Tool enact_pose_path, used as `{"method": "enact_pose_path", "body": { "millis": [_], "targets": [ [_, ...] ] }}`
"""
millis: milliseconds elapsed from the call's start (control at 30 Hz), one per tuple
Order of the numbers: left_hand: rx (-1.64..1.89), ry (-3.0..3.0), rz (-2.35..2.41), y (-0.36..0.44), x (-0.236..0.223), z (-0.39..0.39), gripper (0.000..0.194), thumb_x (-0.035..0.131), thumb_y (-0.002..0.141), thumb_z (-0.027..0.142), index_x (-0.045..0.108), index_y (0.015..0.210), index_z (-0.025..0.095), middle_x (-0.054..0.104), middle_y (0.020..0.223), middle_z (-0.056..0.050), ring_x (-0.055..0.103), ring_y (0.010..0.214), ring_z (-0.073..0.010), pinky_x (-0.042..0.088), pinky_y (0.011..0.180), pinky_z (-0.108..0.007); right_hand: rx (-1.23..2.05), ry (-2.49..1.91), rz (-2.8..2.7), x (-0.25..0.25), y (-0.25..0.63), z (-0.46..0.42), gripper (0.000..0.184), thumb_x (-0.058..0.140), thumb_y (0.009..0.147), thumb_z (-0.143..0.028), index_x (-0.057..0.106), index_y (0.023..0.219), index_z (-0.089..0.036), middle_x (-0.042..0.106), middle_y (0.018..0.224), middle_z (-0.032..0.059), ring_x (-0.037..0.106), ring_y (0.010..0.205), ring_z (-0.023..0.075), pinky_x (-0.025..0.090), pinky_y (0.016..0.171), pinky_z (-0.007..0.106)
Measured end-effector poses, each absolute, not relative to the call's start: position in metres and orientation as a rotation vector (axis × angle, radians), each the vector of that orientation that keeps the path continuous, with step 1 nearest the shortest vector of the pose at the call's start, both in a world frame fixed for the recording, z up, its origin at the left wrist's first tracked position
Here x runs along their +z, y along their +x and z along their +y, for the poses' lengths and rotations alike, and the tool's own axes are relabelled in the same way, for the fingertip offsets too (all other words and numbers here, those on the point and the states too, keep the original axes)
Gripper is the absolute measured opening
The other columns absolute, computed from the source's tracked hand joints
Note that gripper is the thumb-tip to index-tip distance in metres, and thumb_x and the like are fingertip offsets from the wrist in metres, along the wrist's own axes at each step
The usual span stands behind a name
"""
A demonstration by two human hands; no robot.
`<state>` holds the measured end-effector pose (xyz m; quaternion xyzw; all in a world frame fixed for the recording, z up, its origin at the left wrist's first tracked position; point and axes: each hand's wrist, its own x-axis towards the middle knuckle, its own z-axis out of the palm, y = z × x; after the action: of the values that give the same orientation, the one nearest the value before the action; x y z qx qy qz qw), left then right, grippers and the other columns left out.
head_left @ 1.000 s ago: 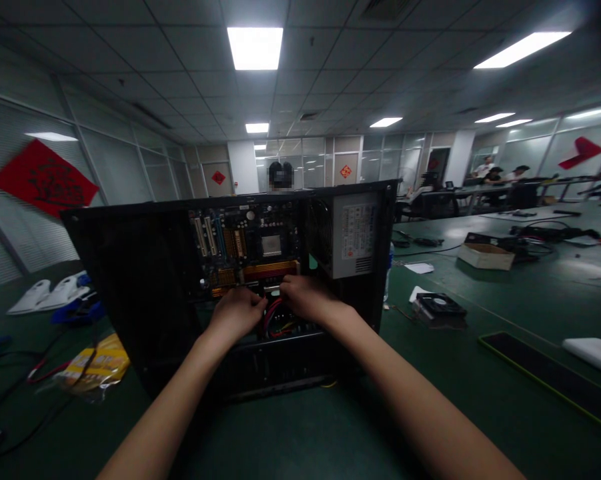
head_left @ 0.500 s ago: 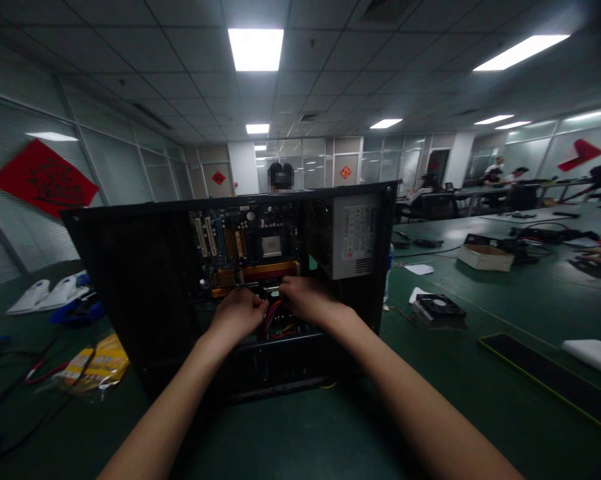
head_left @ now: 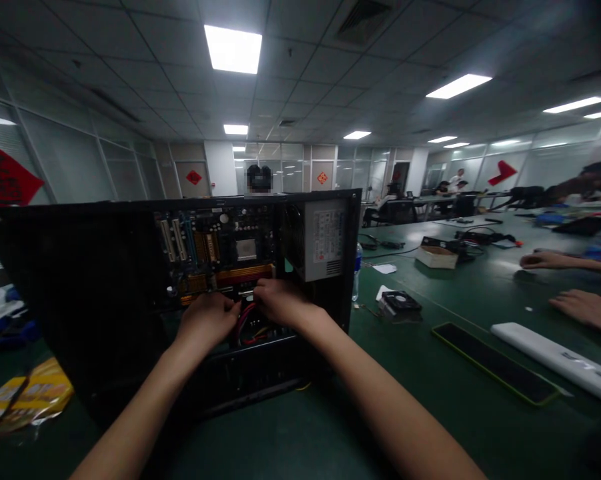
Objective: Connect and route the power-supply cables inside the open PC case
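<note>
An open black computer case (head_left: pixel 220 380) stands in front of me on the green table. Inside it are a motherboard (head_left: pixel 246 249) and, at the upper right, a silver power supply (head_left: pixel 325 240). My left hand (head_left: pixel 207 319) and my right hand (head_left: pixel 283 301) both reach in below the orange memory slots (head_left: pixel 245 273). Each has its fingers closed in a pinch near the board's lower edge. Red and dark cables (head_left: pixel 244 321) curve down between them. Whatever the fingertips hold is too small and dark to make out.
Right of the case are a water bottle (head_left: pixel 357 270), a cooling fan (head_left: pixel 401 305), a black-and-green strip (head_left: pixel 495 363), a long white object (head_left: pixel 555 360) and a small box (head_left: pixel 436 257). Another person's hands (head_left: pixel 585 310) rest at the right edge. A yellow packet (head_left: pixel 27 397) lies left.
My view has turned to the right, so the case appears further left. Another person's hands have come into sight at the right. My own hands keep their place in the case.
</note>
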<state>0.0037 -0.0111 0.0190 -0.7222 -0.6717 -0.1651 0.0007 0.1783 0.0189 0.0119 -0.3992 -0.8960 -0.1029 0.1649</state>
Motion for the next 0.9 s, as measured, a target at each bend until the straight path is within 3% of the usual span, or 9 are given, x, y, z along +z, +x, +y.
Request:
{"method": "enact_pose_path", "body": {
  "millis": [300, 900],
  "targets": [
    [-0.363, -2.214, -2.114, 0.0061, 0.0257, -0.0131, 0.042, 0.040, 0.089, 0.048, 0.077, 0.088, 0.029, 0.075, 0.088, -0.008, 0.068, 0.082, -0.0263, 0.041, 0.064, -0.031, -0.370, -1.085, -2.531, 0.0113, 0.1783, 0.0234, 0.017, 0.052, 0.089, -0.023, 0.066, 0.094, -0.016, 0.065, 0.100, 0.0069, 0.062, 0.086, 0.0184, 0.041, 0.062, 0.027],
    [-0.430, -2.186, -2.010, 0.0089, 0.0194, -0.0172, 0.036, 0.047, 0.088, 0.041, 0.075, 0.079, 0.021, 0.074, 0.082, -0.011, 0.068, 0.081, -0.0251, 0.045, 0.069, -0.031, -0.296, -1.136, -2.562, 0.0126, 0.1779, 0.0157, 0.019, 0.051, 0.087, -0.019, 0.066, 0.099, -0.016, 0.065, 0.104, 0.0081, 0.061, 0.090, 0.0188, 0.042, 0.067, 0.027]
  ]
}}
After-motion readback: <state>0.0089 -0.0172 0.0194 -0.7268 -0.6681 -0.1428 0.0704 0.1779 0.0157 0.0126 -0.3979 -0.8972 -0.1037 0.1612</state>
